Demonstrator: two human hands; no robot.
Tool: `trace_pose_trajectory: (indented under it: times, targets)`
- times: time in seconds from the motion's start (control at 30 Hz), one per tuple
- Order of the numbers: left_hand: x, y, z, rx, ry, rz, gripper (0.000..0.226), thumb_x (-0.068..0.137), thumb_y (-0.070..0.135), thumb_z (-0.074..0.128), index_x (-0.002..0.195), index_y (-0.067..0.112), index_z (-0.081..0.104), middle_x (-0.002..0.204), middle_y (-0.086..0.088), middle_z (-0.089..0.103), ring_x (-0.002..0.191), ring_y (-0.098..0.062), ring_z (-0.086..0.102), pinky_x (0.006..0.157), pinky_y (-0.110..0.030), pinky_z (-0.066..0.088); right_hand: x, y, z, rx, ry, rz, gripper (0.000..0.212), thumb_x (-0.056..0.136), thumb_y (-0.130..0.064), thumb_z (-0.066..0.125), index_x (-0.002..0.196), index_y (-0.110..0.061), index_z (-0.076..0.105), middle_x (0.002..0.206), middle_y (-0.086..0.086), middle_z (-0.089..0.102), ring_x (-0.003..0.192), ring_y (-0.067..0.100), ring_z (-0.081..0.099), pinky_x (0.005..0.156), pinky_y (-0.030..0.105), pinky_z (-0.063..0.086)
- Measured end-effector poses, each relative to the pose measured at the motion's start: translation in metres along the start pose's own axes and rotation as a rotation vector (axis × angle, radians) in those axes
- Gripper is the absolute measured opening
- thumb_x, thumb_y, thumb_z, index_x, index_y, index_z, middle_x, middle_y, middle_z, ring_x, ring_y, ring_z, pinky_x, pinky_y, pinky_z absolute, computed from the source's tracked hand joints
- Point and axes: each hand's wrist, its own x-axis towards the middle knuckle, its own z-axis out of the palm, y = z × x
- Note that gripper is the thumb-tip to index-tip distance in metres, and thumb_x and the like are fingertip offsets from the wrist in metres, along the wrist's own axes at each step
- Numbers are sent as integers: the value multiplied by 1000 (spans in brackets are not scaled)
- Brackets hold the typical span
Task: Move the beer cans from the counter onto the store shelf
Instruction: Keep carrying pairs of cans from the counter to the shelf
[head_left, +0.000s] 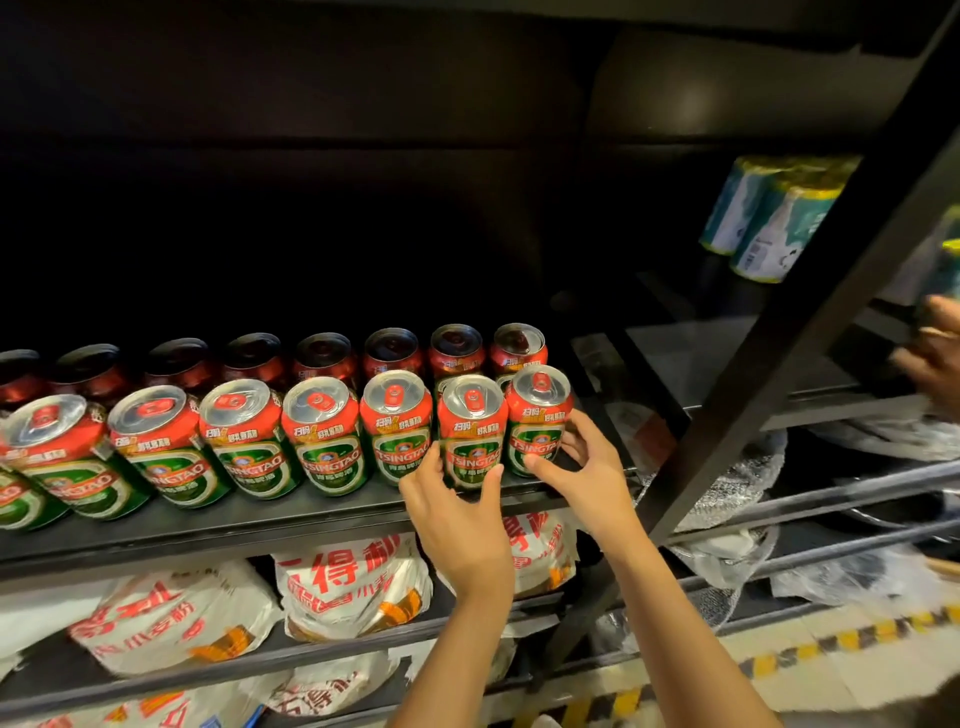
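Dark metal store shelving (270, 525) fills the view, its back wall black and unlit. Along the middle shelf, from the left, stand two rows of red-and-green aluminium beer cans (244, 441), a back row in shadow and a front row near the lip, all upright.

Toward the right end of the front row, the left hand (457, 514) curls thumb and fingers (491, 480) round the second-to-last can (471, 431), and the right hand (587, 467) curls its fingers round the last can (537, 421), which touches its neighbour. Both cans seem already set on the shelf, so the step looks like squaring them up. To do it well, I would keep each can upright, slide rather than lift, bring the labels to the front and line them with the row before letting go.

Obstacles are few: the back-row cans close behind could be knocked, and the slanted black upright post (779, 338) stands just right of the last can.

Below lie white printed bags (353, 587). Further right stand blue-and-white wrapped cans (769, 223), and another person's hand (935, 348) shows at the edge.
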Motion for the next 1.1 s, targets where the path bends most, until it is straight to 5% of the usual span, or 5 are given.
trace_pose_trajectory:
  times: [0.2,0.37,0.83,1.03,1.1]
  targets:
    - [3,0,2,68,29,4,55,70,35,79,112,14,49,112,-1,51,103,-21,55,75,-38,53,-3,-2,3,31,39,-17,62,73,-21,81,124,-34,47,125,-12,57,117,2,53,98,22,44]
    - [3,3,3,77,41,12,51,72,33,79,111,13,52,111,-3,49,101,-21,55,68,-27,43,-4,-2,7,-12,58,-39,57,76,-21,78,123,-34,47,124,-9,58,118,2,52,96,15,42]
    - [3,-3,-9,-26,-26,88,42,82,23,71,118,16,51,113,7,48,102,-10,53,82,-27,51,-6,-1,8,-100,68,-72,61,78,-23,76,129,-33,43,121,-17,54,111,-7,50,85,0,38]
    - [9,-5,-7,-14,-29,73,40,83,27,69,119,19,53,114,11,50,102,-6,52,75,-24,47,-6,1,8,-106,55,-74,66,80,-28,74,139,-26,44,130,-13,56,121,0,49,100,18,39]
    - [10,-4,-7,1,-23,77,40,83,28,69,119,19,53,114,11,51,103,-6,53,74,-23,46,-7,1,8,-120,44,-66,68,82,-29,72,142,-27,41,131,-16,54,123,-2,46,97,12,36]
